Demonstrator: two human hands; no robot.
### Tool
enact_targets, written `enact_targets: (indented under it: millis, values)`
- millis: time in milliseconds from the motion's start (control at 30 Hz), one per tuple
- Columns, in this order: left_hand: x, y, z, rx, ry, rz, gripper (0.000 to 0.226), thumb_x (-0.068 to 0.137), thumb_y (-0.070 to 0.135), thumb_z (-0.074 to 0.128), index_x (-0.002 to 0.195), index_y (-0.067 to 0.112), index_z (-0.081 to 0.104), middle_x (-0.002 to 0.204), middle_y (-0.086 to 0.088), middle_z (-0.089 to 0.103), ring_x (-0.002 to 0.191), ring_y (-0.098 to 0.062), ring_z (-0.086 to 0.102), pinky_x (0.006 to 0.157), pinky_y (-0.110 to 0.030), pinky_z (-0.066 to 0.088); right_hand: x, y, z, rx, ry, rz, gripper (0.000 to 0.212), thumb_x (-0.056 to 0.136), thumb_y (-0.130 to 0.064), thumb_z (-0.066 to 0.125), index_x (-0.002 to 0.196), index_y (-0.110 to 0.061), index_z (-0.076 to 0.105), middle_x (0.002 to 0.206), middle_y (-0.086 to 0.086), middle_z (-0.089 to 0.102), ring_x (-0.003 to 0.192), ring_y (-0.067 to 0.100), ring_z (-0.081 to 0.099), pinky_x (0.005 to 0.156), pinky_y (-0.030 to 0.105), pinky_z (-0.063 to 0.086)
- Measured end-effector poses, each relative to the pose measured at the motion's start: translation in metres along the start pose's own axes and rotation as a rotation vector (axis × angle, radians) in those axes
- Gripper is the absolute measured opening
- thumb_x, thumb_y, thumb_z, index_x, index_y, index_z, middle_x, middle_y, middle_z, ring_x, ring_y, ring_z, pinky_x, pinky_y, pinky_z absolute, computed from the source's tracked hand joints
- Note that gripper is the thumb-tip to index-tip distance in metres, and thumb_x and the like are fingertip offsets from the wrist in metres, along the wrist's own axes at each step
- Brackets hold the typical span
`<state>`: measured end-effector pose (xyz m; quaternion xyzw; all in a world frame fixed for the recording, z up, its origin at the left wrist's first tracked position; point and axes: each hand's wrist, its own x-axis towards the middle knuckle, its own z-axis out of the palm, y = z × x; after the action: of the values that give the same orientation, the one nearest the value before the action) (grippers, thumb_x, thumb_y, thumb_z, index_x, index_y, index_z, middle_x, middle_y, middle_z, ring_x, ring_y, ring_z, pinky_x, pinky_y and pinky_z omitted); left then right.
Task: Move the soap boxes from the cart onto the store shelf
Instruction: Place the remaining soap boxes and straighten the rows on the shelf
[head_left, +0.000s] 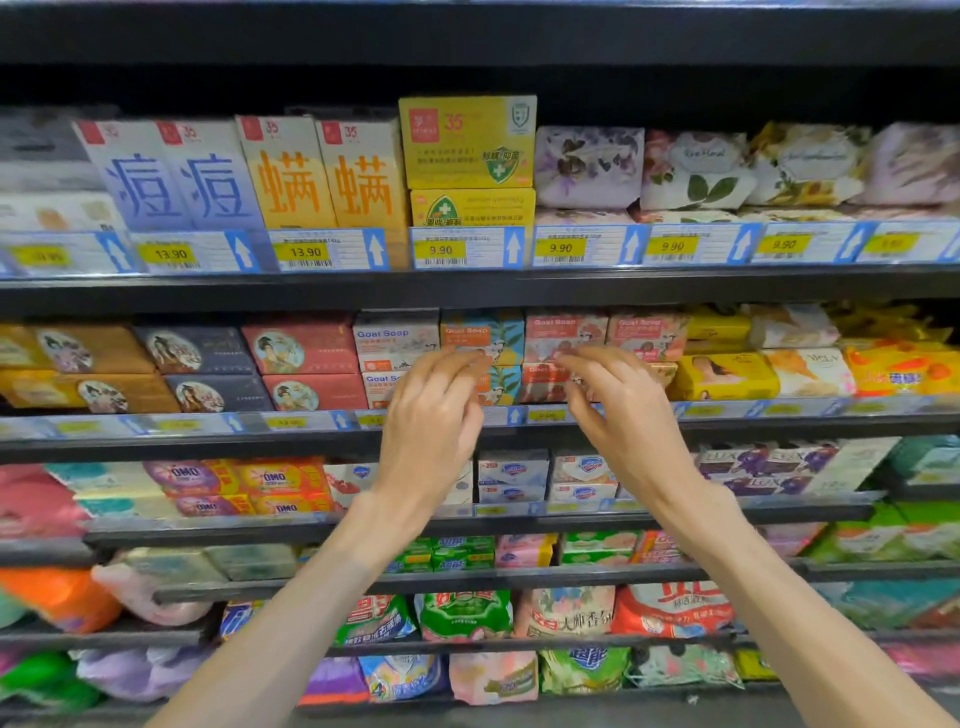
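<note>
Both hands are raised before the Goat Soap boxes (483, 338) at twelve o'clock; left hand (431, 421) and right hand (623, 415) fingers are held loosely curled, gripping nothing.

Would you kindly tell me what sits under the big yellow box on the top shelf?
A second yellow box lies under the big yellow box; a price tag covers its lower edge.

Two hands were up: left hand (434, 415), right hand (621, 410). Five shelf levels showed. Top shelf (467, 283) carried two blue-lettered boxes (182, 176), two orange-lettered boxes (324, 174), two yellow boxes (467, 156) stacked, seven price tags (440, 249).
</note>
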<state>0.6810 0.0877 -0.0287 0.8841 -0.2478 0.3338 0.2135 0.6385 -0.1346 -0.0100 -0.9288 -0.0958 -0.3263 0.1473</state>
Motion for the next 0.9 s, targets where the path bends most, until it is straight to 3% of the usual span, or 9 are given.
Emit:
enact_targets:
  millis: [67,167,333,400,500,667,900]
  values:
    - [0.010,-0.011,-0.009,0.005,0.093,-0.011,0.034,0.091,0.005,0.060,0.123,0.012,0.067,0.124,-0.002,0.065,0.124,-0.025,0.051,0.107,-0.041,0.042,0.012,-0.006,0.000,-0.033,0.004,-0.009,0.030,0.097,-0.022,0.058,0.126,-0.016,0.064,0.127,0.000,0.063,0.121,0.022,0.054,0.101,0.039,0.047]
    - [0.028,-0.024,-0.018,0.103,0.132,-0.043,0.033,0.094,0.014,0.060,0.126,0.014,0.064,0.122,-0.004,0.064,0.115,-0.028,0.051,0.101,-0.042,0.040,0.032,-0.012,0.003,-0.105,0.023,0.007,0.029,0.095,-0.025,0.059,0.121,-0.012,0.064,0.119,0.006,0.064,0.111,0.028,0.055,0.092,0.041,0.050]
    - [0.046,-0.034,-0.006,0.163,0.088,-0.019,0.035,0.099,0.028,0.058,0.131,0.017,0.063,0.133,-0.005,0.063,0.126,-0.035,0.049,0.110,-0.054,0.031,0.052,-0.016,0.024,-0.187,0.032,0.037,0.030,0.092,-0.033,0.066,0.107,-0.007,0.069,0.102,0.016,0.070,0.101,0.041,0.060,0.082,0.046,0.051]
    - [0.048,-0.033,-0.002,0.160,0.084,-0.023,0.033,0.100,0.030,0.057,0.129,0.018,0.065,0.135,-0.003,0.063,0.129,-0.034,0.048,0.113,-0.052,0.026,0.056,-0.018,0.030,-0.186,0.023,0.022,0.035,0.092,-0.036,0.065,0.115,-0.011,0.068,0.108,0.014,0.071,0.109,0.041,0.059,0.085,0.047,0.050]
    - [0.046,-0.030,0.002,0.177,0.096,-0.019,0.027,0.099,0.029,0.058,0.122,0.018,0.068,0.128,-0.005,0.067,0.125,-0.035,0.050,0.109,-0.054,0.031,0.059,-0.021,0.033,-0.175,-0.021,0.015,0.042,0.095,-0.040,0.059,0.129,-0.016,0.062,0.121,0.011,0.068,0.118,0.037,0.055,0.094,0.045,0.047]
    - [0.046,-0.029,0.002,0.143,0.112,-0.045,0.024,0.097,0.023,0.061,0.118,0.018,0.071,0.115,-0.007,0.072,0.121,-0.037,0.053,0.107,-0.057,0.037,0.063,-0.021,0.036,-0.166,-0.026,0.034,0.044,0.096,-0.039,0.059,0.134,-0.018,0.059,0.125,0.011,0.067,0.121,0.037,0.054,0.101,0.044,0.043]
    - [0.041,-0.024,0.000,0.105,0.169,-0.031,0.023,0.098,0.023,0.062,0.118,0.018,0.072,0.111,-0.004,0.073,0.113,-0.034,0.054,0.099,-0.047,0.038,0.063,-0.024,0.033,-0.150,0.016,-0.003,0.037,0.095,-0.029,0.062,0.130,-0.017,0.063,0.127,0.009,0.067,0.121,0.037,0.054,0.100,0.044,0.045]
